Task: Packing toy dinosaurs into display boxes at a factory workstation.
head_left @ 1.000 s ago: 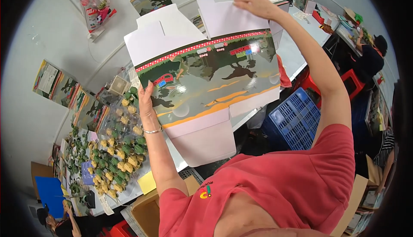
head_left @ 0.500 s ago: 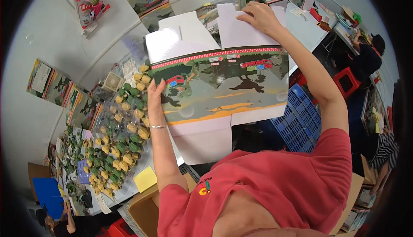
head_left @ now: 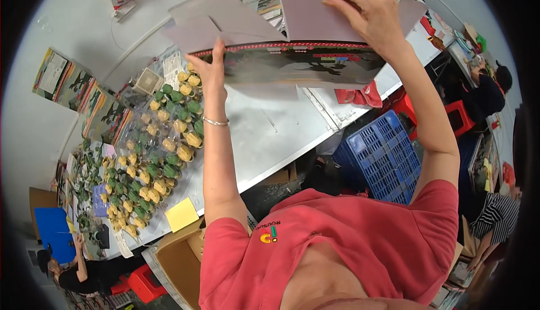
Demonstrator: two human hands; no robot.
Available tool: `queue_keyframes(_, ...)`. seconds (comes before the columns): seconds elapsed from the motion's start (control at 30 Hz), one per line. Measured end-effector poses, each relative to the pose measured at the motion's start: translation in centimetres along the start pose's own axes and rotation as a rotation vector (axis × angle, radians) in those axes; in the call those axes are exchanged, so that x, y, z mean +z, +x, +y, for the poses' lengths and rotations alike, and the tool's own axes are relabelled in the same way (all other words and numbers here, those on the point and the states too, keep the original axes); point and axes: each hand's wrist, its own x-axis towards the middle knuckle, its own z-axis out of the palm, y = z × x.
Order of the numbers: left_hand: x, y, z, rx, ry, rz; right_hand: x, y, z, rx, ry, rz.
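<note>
While the left hand [head_left: 211,73] grips its left end, one printed carton [head_left: 298,65], dark-fronted with pale flaps raised, is held above the worktop [head_left: 264,113]. Right hand [head_left: 368,17]: thumb and fingers pinching a pale upper flap [head_left: 306,12]. Hands well apart, both closed on the carton. Left on worktop: yellow and green toy figures [head_left: 152,186], many, massed. Near edge: one yellow sheet [head_left: 181,214]. Right, beside worktop: one blue slatted crate [head_left: 382,155].

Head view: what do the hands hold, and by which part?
A printed carton: the left hand grips its left end; the right hand holds an upper flap.
</note>
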Motion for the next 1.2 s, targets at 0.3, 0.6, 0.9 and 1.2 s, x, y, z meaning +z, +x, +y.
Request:
queue_keyframes(0.3, -0.3, 1.4, 4.5, -0.116, -0.418, -0.32, -2.6, 2.5, -6.3, -0.159, 0.185, -0.244)
queue_keyframes(0.6, 0.7, -5.5, 1.6, -0.124, -0.215, -0.341, 5.8, -0.5, -4.1, -0.07, 0.334, -0.516)
queue_keyframes(0.9, 0.5, -7.4, -0.3, 0.177, 0.162, -0.476, 14.9, -8.7, -3.4, 0.343, 0.289, -1.025)
queue_keyframes(1.2, 0.5, -9.0, -7.4, 0.209, 0.659, -0.441, 9.2, -17.0, -1.7, 0.422, -0.034, 0.318)
